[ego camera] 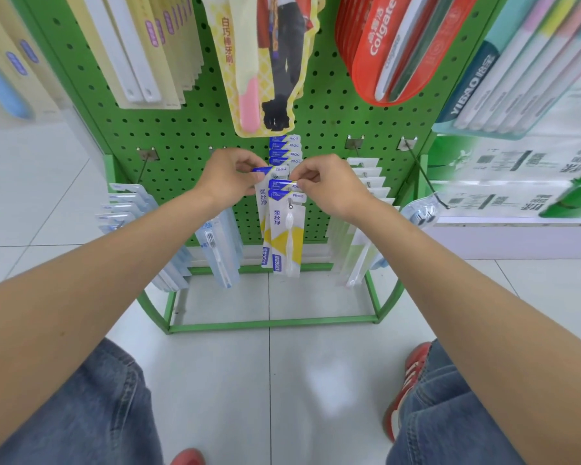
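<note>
At mid-frame, before the green pegboard (188, 129), the left hand (230, 177) pinches the blue top of one toothbrush pack (261, 199) between thumb and curled fingers. Just right of it, the right hand (329, 186) pinches the top edge of the front packs (287, 229), which hang on a hook (291, 205). Rear packs (284, 151) sit higher up behind them.

toothbrush packs (287, 236) | blue-white-yellow cards, clear brush | hanging upright, overlapped | on hook (291, 205), probably threaded
</note>
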`<move>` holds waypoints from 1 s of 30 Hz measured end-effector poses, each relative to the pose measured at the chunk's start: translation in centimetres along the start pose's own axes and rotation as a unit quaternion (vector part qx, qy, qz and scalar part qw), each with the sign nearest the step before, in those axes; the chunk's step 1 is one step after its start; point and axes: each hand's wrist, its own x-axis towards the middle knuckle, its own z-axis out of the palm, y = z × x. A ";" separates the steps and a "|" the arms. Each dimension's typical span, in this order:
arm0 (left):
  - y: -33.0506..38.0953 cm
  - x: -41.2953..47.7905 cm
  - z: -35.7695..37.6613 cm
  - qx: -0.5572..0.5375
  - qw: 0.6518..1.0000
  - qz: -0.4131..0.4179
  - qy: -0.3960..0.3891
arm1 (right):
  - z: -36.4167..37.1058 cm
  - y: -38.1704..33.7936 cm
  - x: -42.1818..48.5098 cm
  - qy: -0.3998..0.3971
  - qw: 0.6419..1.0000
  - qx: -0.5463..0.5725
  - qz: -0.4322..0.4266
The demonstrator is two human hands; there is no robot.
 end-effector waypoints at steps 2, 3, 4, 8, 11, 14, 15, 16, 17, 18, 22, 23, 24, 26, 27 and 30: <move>0.3 -0.1 0.4 -0.025 1.000 0.004 -0.011 | 0.1 0.0 -0.1 0.003 1.000 0.001 -0.001; 0.4 -0.2 0.6 -0.029 0.999 0.008 -0.017 | 0.1 0.0 -0.1 0.005 1.000 0.004 0.000; 0.6 -0.2 0.9 -0.029 0.999 0.010 -0.025 | 0.1 0.0 -0.1 0.007 1.000 0.008 0.001; 0.9 -0.3 1.6 -0.031 0.999 0.006 -0.044 | 0.1 0.2 -0.1 0.014 1.000 0.014 0.001; 0.9 0.0 1.4 -0.055 0.998 -0.009 -0.027 | 0.1 0.2 -0.2 0.015 1.000 0.017 0.001; 0.5 0.5 0.8 -0.039 0.999 -0.008 0.024 | 0.1 0.3 -0.1 0.026 0.999 0.022 -0.001; 0.3 0.7 0.7 -0.014 0.999 0.001 0.042 | 0.2 0.3 0.0 0.036 0.999 0.026 -0.001; 0.1 0.9 0.5 0.006 0.998 0.009 0.054 | 0.2 0.3 0.0 0.047 0.998 0.031 -0.001; 0.0 1.1 0.5 0.017 0.998 0.014 0.058 | 0.2 0.4 0.1 0.059 0.998 0.035 -0.001; -0.1 1.2 0.6 0.022 0.998 0.018 0.057 | 0.3 0.4 0.2 0.068 0.997 0.037 -0.004; 0.0 1.8 1.2 0.058 0.997 0.037 0.036 | 0.8 0.3 0.6 0.067 0.998 0.009 -0.017; -0.1 1.9 1.3 0.065 0.996 0.041 0.034 | 1.0 0.2 0.6 0.061 0.998 0.005 -0.017; -0.1 2.0 1.3 0.072 0.996 0.044 0.035 | 1.1 0.2 0.6 0.057 0.998 0.005 -0.015; 0.0 2.2 1.3 0.081 0.995 0.050 0.035 | 1.2 0.2 0.6 0.057 0.998 0.010 -0.010; 0.0 2.3 1.4 0.080 0.995 0.051 0.030 | 1.3 0.2 0.6 0.059 0.998 0.013 -0.007; 0.1 2.4 1.6 0.085 0.995 0.044 0.002 | 1.2 0.2 0.6 0.058 0.998 0.012 -0.001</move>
